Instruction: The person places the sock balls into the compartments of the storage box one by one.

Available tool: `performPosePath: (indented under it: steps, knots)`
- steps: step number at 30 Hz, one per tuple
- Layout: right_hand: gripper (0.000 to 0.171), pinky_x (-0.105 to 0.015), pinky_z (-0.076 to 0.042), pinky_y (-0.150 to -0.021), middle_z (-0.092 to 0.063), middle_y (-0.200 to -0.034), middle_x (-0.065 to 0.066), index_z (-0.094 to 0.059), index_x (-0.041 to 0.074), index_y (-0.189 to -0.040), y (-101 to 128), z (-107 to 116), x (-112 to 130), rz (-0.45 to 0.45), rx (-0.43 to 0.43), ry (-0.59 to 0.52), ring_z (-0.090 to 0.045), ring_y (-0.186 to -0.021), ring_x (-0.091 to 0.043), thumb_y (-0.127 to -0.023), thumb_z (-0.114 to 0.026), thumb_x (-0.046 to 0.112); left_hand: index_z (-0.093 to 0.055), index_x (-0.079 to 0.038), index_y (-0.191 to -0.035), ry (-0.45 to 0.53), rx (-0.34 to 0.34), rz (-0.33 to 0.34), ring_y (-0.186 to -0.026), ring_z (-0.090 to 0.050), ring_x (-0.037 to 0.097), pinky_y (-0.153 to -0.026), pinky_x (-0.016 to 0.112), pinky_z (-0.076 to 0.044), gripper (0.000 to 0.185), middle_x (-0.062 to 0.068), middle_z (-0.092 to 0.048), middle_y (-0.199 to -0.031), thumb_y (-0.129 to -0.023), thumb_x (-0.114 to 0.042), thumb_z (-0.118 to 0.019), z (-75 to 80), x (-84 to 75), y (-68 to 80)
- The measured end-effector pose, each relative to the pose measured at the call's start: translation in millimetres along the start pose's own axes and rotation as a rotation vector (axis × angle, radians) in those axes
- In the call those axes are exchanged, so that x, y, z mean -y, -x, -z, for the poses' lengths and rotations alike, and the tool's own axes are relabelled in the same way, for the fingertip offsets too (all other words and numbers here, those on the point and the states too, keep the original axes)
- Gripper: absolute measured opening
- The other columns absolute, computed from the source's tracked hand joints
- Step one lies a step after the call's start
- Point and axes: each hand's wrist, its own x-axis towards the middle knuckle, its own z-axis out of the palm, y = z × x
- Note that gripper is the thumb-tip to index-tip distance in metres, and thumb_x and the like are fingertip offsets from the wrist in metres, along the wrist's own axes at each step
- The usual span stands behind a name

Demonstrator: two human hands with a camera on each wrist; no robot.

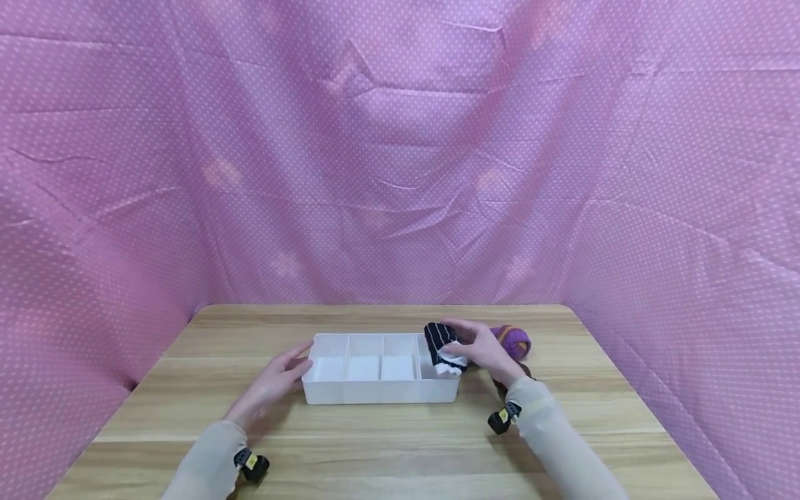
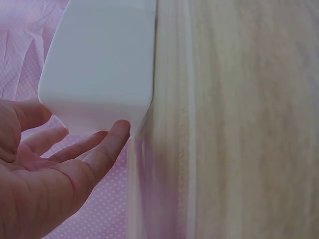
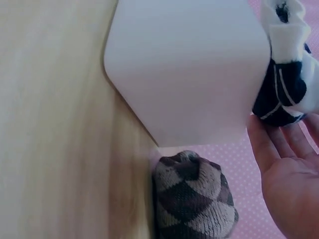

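Observation:
A white divided box point(image 1: 381, 393) lies lengthwise across the table. Fingertips of my left hand point(image 1: 278, 378) rest against its left end; in the left wrist view these fingers point(image 2: 112, 142) are extended along the end wall. Over the rightmost compartment, my right hand point(image 1: 484, 347) holds a rolled black sock point(image 1: 440, 337) with thin white stripes and a white cuff. In the right wrist view this striped sock point(image 3: 284, 89) sits at the box's rim, with the fingers behind and beneath it.
Right of the box, a purple rolled sock point(image 1: 515, 342) with orange stripes lies on the wooden table point(image 1: 400, 451). A brown checked rolled sock point(image 3: 194, 199) lies near the box's right end, partly hidden by my right wrist in the head view. Pink dotted cloth point(image 1: 400, 173) hangs around the table.

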Motion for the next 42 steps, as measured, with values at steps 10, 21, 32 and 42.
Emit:
performPosePath:
  steps: [10, 21, 32, 42]
  knots:
    - [0.064, -0.043, -0.04, -0.114, -0.055, -0.143, -0.007, -0.056, 0.017, -0.138, -1, -3, 1, -0.03, -0.021, -0.013, -0.048, -0.135, -0.025, -0.08, -0.082, 0.024, -0.026, -0.015, -0.156, -0.024, -0.017, 0.015, -0.131, -0.049, 0.041, -0.103, 0.044, -0.052, 0.056, 0.031, -0.038, -0.149, -0.105, -0.023, -0.046, -0.1, 0.7, -3.7]
    - [0.062, -0.024, -0.045, -0.106, -0.054, -0.143, -0.015, -0.053, 0.005, -0.14, -1, -9, -7, -0.003, -0.051, -0.015, -0.047, -0.134, -0.028, -0.083, -0.077, 0.008, -0.025, -0.014, -0.156, -0.063, -0.029, 0.027, -0.13, -0.05, 0.041, -0.103, 0.043, -0.052, 0.057, 0.033, -0.039, -0.147, -0.104, -0.022, -0.047, -3.5, -0.6, -2.6]
    - [0.06, -0.016, -0.049, -0.098, -0.061, -0.137, -0.007, -0.06, 0.01, -0.135, -4, -17, -13, 0.018, -0.111, -0.025, -0.056, -0.126, -0.017, -0.079, -0.081, 0.011, -0.025, -0.014, -0.156, -0.041, -0.034, 0.026, -0.13, -0.049, 0.042, -0.103, 0.045, -0.051, 0.056, 0.031, -0.04, -0.148, -0.104, -0.02, -0.046, -4.8, 1.7, 2.5]
    - [0.062, -0.016, -0.051, -0.09, -0.061, -0.137, -0.012, -0.058, 0.01, -0.137, -7, -23, -2, 0.001, -0.112, -0.005, -0.058, -0.123, -0.026, -0.079, -0.082, 0.015, -0.025, -0.012, -0.156, -0.036, -0.039, 0.006, -0.131, -0.048, 0.044, -0.104, 0.046, -0.05, 0.056, 0.034, -0.038, -0.148, -0.104, -0.018, -0.046, -2.8, -3.3, -0.4]
